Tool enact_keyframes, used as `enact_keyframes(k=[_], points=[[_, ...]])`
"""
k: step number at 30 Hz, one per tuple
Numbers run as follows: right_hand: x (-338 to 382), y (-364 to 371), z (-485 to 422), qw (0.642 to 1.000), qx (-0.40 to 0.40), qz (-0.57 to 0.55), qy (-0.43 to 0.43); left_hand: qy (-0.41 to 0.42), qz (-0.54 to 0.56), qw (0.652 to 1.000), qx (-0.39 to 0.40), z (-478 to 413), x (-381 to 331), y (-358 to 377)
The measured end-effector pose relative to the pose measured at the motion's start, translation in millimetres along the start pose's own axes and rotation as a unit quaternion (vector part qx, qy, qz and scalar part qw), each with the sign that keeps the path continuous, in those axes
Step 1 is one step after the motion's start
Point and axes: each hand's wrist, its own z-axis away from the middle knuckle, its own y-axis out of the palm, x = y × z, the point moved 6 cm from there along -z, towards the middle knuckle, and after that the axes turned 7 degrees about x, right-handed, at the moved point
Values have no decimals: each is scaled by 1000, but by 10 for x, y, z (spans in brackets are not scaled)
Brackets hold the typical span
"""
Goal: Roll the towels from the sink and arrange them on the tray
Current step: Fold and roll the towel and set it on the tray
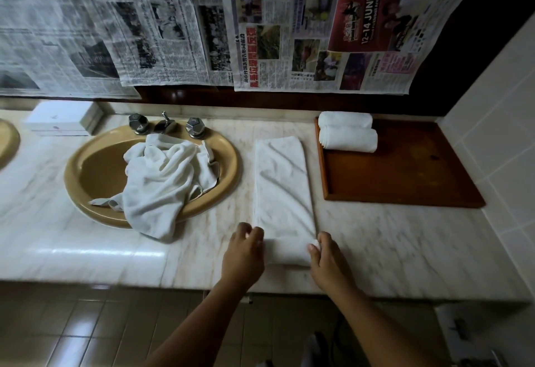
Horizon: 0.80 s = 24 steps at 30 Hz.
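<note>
Two rolled towels (347, 130) already lie side by side, touching, at the far left corner of the wooden tray (405, 175); the rest of the tray is bare. A third towel, the folded towel (282, 187), lies as a long strip on the marble counter (390, 239) between the sink (95, 169) and the tray, with only its near end turned into a short roll. The left hand (243, 253) curls its fingers against the roll's left end, and the right hand (327, 262) pinches the right end between thumb and fingertips. Most of the strip is still flat, so this roll looks barely begun. A crumpled heap of white towels (165, 175) sits in the sink and spills over its near rim; how many it holds cannot be told. Judging by this, the task seems less than half done.
</note>
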Motion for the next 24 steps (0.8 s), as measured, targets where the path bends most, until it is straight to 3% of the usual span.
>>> enact_keyframes(k=[4,15,19,24], points=[[51,34,11,997,-9,47,-62,86,-59,994,-25,10,-83,31],[-99,7,93,983,-31,-56,-171,99,-60,993,-24,414,126,58],[-180,57,115,986,29,-38,-161,93,-50,994,22,457,203,93],[-189,99,54,988,34,-19,-150,100,-55,992,57,374,266,82]])
